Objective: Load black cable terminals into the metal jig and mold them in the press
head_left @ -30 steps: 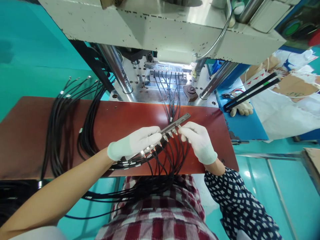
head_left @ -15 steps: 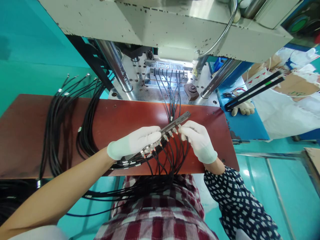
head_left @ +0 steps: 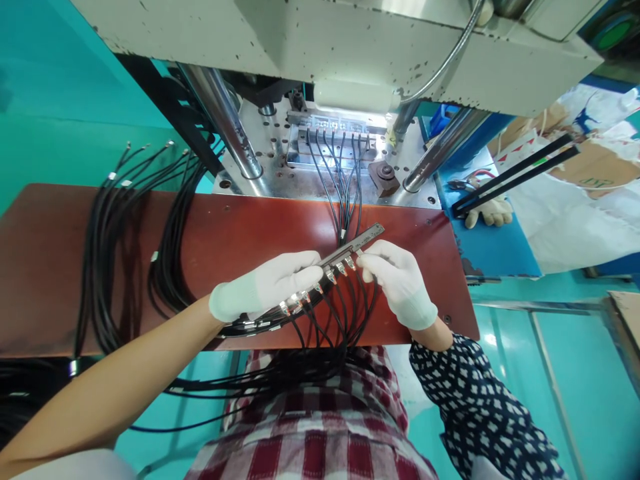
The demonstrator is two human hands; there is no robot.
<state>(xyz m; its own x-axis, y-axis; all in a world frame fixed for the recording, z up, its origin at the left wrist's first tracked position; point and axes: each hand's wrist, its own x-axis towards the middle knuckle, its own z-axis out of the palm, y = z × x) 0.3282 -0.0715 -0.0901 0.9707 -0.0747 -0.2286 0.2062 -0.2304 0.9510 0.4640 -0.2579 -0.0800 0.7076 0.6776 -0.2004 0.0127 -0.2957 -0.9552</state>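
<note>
A long metal bar [head_left: 356, 244] with a row of metal cable connectors [head_left: 330, 274] along its near edge is held slantwise over the table. My left hand [head_left: 280, 277], in a white glove, is closed around the bar's lower left part. My right hand [head_left: 393, 277], gloved too, pinches a cable connector at the row's right end; its fingers hide most of that connector. Black cables [head_left: 350, 310] run from the connectors down towards my lap. Beyond the bar, another set of black cables [head_left: 345, 200] leads into a lit metal fixture [head_left: 327, 153] on the press bed.
Bundles of black cable [head_left: 103, 253] lie over the left of the brown table [head_left: 240, 233]. A press head [head_left: 280, 47] overhangs the fixture between steel columns [head_left: 225, 123]. At right, black rods [head_left: 520, 175] and a glove [head_left: 493, 212] rest on a blue surface [head_left: 510, 250].
Both hands keep their hold on the bar and connector, almost still. The view has shifted slightly.
</note>
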